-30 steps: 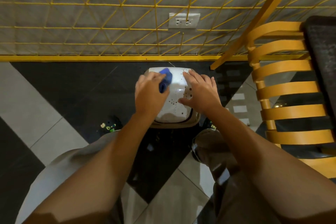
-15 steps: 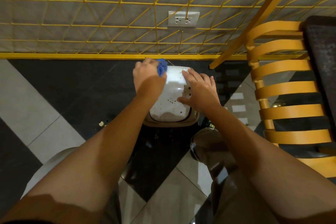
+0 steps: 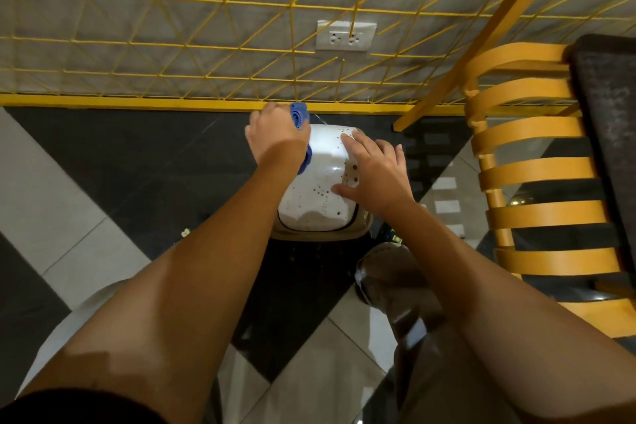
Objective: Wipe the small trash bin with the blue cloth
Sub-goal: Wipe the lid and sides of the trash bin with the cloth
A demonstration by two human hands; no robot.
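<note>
**Position.** The small trash bin (image 3: 320,236) stands on the dark floor (image 3: 137,162), just in front of the yellow rail (image 3: 137,101) at the foot of the wire grid (image 3: 172,45). A chair (image 3: 537,169) stands to its right. The white lid (image 3: 327,155) faces the camera.

**Hand state.** The left hand (image 3: 275,143) grips the blue cloth (image 3: 298,115) with its fingers curled round it, at the far left corner of the lid. The right hand (image 3: 377,179) lies flat on the right side of the lid with its fingers spread, and appears to steady the bin.

**Progress.** Dark specks (image 3: 321,193) are scattered over the middle and right of the lid, so wiping is probably far from complete.

**Hazards.**
1. Overrun. The cloth sits at the far edge, close to the rail. A stroke pushed further away would probably leave the lid and drive the knuckles into the rail or grid.
2. Sliding or tipping. The bin looks light. If the wiping force exceeds the hold of the flat hand, the bin may skid on the glossy floor or tip toward the wall.
3. Lid movement. If the lid pivots (this cannot be told from here), downward pressure could swing it inward.
4. Missed soil. The bunched cloth gives a narrow contact patch. Any specks beneath the right hand go unwiped unless that hand is moved.
</note>
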